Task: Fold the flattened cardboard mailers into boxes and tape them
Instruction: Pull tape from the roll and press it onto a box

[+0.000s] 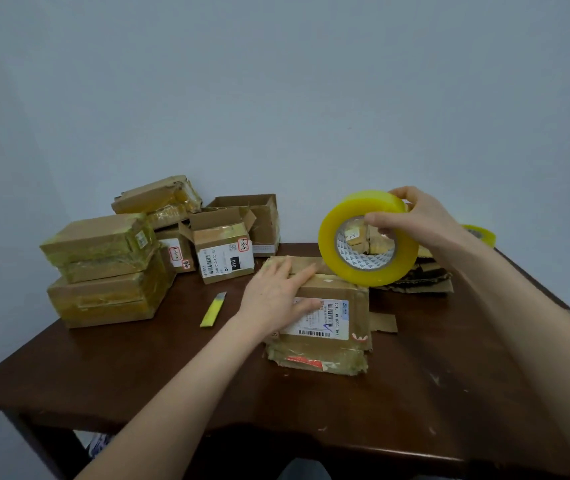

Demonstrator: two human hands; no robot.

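- The table [138, 375] bore the labelled box [332, 327].
- Left of that box stood stacked taped boxes [103, 271].
- Over the box's far right corner hung the tape roll [366, 268], gripped by the right hand [411, 213].
- The left hand [276, 296] lay flat on the box, fingers straight; I'd press the flaps shut there while drawing tape taut along the seam.
- A yellow cutter [212, 310] lay just left of it.

Measured from the labelled box [325, 317]: stacked taped boxes [103, 271] and a yellow cutter [212, 310] obstruct its left, flattened cardboard [418, 280] crowds its right, and bare table [172, 375] in front allows passage.
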